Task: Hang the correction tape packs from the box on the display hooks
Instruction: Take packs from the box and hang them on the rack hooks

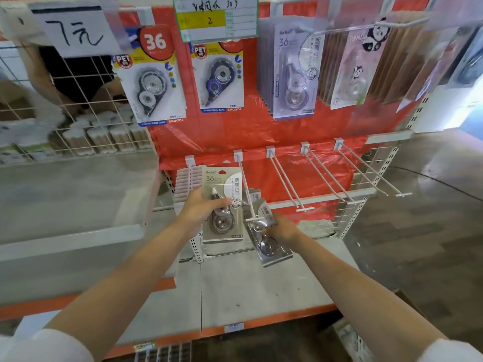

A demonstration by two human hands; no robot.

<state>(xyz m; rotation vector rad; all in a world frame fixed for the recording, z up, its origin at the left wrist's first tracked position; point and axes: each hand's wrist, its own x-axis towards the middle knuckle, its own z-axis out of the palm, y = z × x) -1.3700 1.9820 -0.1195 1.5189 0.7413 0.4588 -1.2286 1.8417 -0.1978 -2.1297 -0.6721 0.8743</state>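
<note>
My left hand grips a grey correction tape pack upright at the front of the leftmost lower hook, where several matching packs hang behind it. My right hand holds a second grey pack, tilted, at the tip of the second lower hook; whether the hook passes through its hole I cannot tell. Three more lower hooks to the right are bare. The box is not in view.
Blue and white correction tape packs and panda packs hang on the upper hooks against a red backing. A wire basket with small goods stands at left. A grey shelf with an orange edge lies below.
</note>
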